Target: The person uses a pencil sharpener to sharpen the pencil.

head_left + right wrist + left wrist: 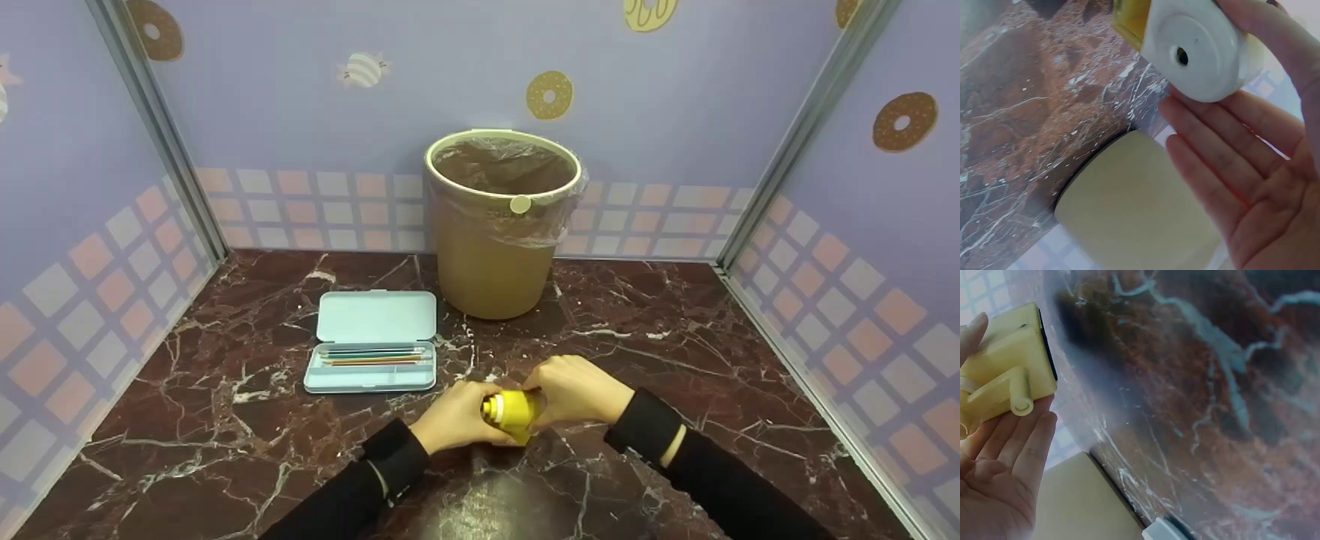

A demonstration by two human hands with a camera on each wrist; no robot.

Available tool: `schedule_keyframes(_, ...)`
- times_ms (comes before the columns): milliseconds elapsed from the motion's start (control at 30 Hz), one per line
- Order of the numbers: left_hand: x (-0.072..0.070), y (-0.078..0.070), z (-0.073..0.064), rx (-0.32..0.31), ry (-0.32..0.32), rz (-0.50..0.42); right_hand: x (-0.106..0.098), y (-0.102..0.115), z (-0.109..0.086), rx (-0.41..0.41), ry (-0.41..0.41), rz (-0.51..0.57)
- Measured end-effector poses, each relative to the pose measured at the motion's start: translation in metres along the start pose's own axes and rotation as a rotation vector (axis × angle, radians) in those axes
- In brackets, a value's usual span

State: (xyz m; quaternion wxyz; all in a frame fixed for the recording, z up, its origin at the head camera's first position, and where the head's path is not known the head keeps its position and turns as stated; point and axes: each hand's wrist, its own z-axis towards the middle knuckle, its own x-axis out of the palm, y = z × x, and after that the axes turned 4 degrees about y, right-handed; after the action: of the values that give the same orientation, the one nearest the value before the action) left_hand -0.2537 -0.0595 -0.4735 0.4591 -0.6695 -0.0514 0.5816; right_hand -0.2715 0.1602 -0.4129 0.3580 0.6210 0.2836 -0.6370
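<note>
Between both hands, low over the marble table, is a yellow pencil sharpener (513, 409) with a crank. The left hand (459, 414) grips its crank side, thumb at one edge and fingers along the opposite one. In the left wrist view the yellow crank handle (1021, 392) sticks out beside the left fingers (1033, 433). From the other side the right hand (576, 390) holds the body between thumb and fingers. Its white face (1202, 53), with a round pencil hole, faces the right palm. Part of the yellow body is hidden behind the hands.
An open light-blue pencil case (375, 319) lies to the left, with several pencils (375, 358) inside. Behind the hands stands a tan trash bin (491, 262) lined with a clear bag. Patterned walls (285, 112) enclose the marble table (187, 450) at the back and sides.
</note>
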Motion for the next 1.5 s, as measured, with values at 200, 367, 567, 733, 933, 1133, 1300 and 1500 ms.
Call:
schedule_keyframes(200, 0.002, 0.005, 0.001, -0.019, 0.022, -0.019, 0.002, 0.004, 0.006, 0.023, 0.025, -0.043)
schedule_keyframes(367, 0.001, 0.006, 0.001, -0.018, 0.033, 0.0, 0.003, 0.006, 0.008, 0.034, 0.033, -0.025)
schedule_keyframes(567, 0.0, 0.007, 0.0, -0.009, 0.044, 0.028, 0.009, 0.004, 0.005, 0.046, 0.035, 0.039)
schedule_keyframes(733, 0.001, 0.008, 0.001, 0.003, 0.042, 0.041, 0.019, -0.001, -0.003, 0.049, -0.024, 0.151)
schedule_keyframes(933, 0.002, 0.008, 0.001, 0.022, 0.028, 0.045, 0.038, -0.007, -0.017, 0.105, -0.095, 0.38)
schedule_keyframes(1133, 0.002, 0.009, 0.0, 0.034, 0.014, 0.043, 0.064, -0.011, -0.028, 0.222, -0.101, 0.582)
schedule_keyframes(1300, 0.003, 0.009, 0.0, 0.019, 0.026, 0.03, 0.081, -0.011, -0.031, 0.252, -0.055, 0.785)
schedule_keyframes(1500, 0.003, 0.009, 0.001, 0.016, 0.029, 0.032, 0.089, -0.01, -0.03, 0.26, -0.085, 0.83)
